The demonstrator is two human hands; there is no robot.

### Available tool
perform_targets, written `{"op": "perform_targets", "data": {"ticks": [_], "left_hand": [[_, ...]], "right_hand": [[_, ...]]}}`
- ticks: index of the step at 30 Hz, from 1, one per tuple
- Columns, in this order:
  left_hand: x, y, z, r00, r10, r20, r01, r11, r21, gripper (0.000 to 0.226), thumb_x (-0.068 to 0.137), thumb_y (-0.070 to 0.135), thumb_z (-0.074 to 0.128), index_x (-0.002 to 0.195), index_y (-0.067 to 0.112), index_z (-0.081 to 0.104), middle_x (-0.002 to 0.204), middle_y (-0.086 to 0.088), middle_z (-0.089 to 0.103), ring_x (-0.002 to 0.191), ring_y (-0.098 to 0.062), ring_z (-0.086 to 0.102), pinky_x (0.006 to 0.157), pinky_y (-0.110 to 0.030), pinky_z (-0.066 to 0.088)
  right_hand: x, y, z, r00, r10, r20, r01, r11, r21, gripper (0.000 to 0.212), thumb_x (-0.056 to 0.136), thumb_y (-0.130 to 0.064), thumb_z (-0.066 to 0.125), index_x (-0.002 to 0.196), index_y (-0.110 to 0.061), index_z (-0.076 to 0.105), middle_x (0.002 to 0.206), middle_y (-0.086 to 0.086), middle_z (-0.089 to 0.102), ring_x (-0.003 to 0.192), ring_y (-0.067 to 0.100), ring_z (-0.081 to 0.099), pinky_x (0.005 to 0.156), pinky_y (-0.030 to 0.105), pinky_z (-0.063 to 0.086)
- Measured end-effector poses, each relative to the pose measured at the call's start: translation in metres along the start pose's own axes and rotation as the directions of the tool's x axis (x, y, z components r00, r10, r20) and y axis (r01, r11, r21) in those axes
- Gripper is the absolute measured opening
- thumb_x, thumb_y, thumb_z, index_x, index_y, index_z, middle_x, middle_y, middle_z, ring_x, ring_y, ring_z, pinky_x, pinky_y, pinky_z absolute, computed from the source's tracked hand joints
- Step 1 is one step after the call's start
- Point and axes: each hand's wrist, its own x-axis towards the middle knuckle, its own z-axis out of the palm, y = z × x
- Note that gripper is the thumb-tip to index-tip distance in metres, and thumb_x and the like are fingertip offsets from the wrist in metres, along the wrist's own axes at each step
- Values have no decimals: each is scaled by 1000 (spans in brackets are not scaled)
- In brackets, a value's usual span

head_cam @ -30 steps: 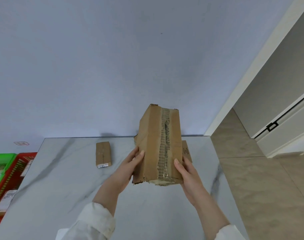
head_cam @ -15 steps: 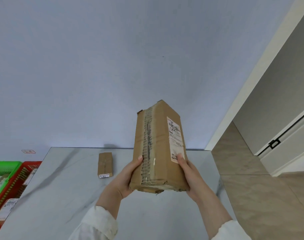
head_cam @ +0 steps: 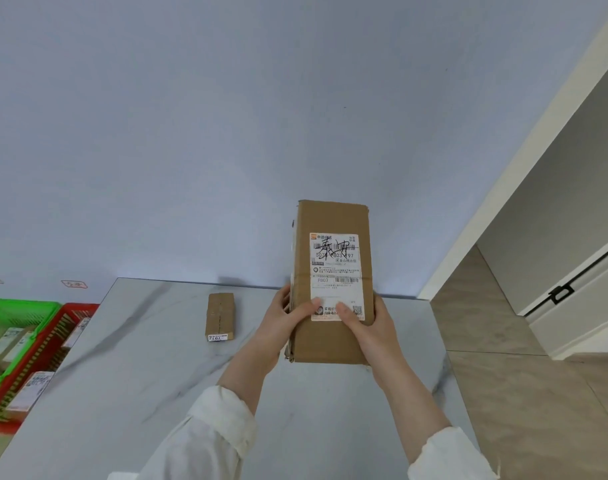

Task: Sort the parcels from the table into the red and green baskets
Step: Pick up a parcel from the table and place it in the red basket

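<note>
Both hands, left (head_cam: 288,320) and right (head_cam: 364,323), grip the tall brown cardboard parcel (head_cam: 332,282), label facing; reading it likely decides red basket (head_cam: 72,315) or green basket (head_cam: 22,308).

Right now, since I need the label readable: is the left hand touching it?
Touching. The head view shows the left hand with its thumb on the label, low down.

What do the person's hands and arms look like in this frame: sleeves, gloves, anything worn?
The left hand and right hand are bare: no gloves, and no ring, watch or bracelet shows. The left sleeve and right sleeve are white, loose cloth with plain cuffs. They end partway along the forearms, leaving the wrists uncovered. No markings show.
</note>
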Motion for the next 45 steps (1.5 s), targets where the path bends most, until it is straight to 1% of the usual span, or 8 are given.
{"op": "perform_targets", "data": {"ticks": [4,7,13,18,26,34,38,45], "left_hand": [[-10,-4,-5,999,36,-23,-39,988,-150,56,80,23,67,133,19,48,121,-1,65,106,-18,65,87,-30,54],[-15,-9,-4,999,35,-30,-39,987,-159,45,86,24,64,129,22,52,118,0,68,102,-17,67,81,-31,55],[-22,-18,-1,998,62,-28,-65,988,-139,47,88,31,59,134,28,49,118,4,68,103,-12,67,79,-25,55],[-24,-22,-1,998,48,-37,-51,994,-101,73,76,51,60,143,33,36,125,9,63,110,-9,63,93,-32,51],[-25,-26,-5,998,58,-37,-61,994,-92,76,76,53,62,144,37,32,129,10,60,113,-9,61,96,-34,50],[-30,-31,-9,997,46,-59,-52,993,-107,69,82,51,63,143,37,34,128,9,61,112,-11,61,98,-37,49],[-37,-41,-19,996,0,-90,-11,991,-130,89,67,62,67,144,37,30,131,9,59,113,-11,61,99,-39,48],[-73,-69,-55,969,-71,-235,17,975,-222,65,82,52,62,140,37,38,123,9,65,110,-12,63,95,-37,51]], "right_hand": [[-7,8,-8,986,30,164,-42,997,66,83,66,-52,74,139,-37,38,132,-12,56,120,9,54,86,30,53],[-17,13,-2,980,53,194,-83,986,146,70,72,-46,67,137,-34,42,121,-14,62,111,6,60,81,28,54],[-24,24,8,980,101,174,-145,953,266,62,79,-37,64,137,-35,42,126,-7,62,113,12,60,92,33,51],[-29,25,13,979,92,182,-147,937,316,70,72,-40,63,138,-32,42,124,-6,64,111,12,61,91,32,50],[-33,25,15,978,89,186,-145,940,308,69,75,-41,62,140,-34,39,127,-6,62,117,14,58,93,34,49],[-36,27,18,975,106,196,-165,936,311,59,79,-38,62,136,-34,44,122,-7,64,110,12,61,82,31,51],[-40,33,25,963,127,239,-193,941,277,64,75,-43,61,136,-36,43,124,-8,64,110,11,61,79,29,50],[-51,59,61,903,177,392,-260,950,172,66,75,-46,60,138,-38,41,128,-9,61,114,12,60,88,33,50]]}}
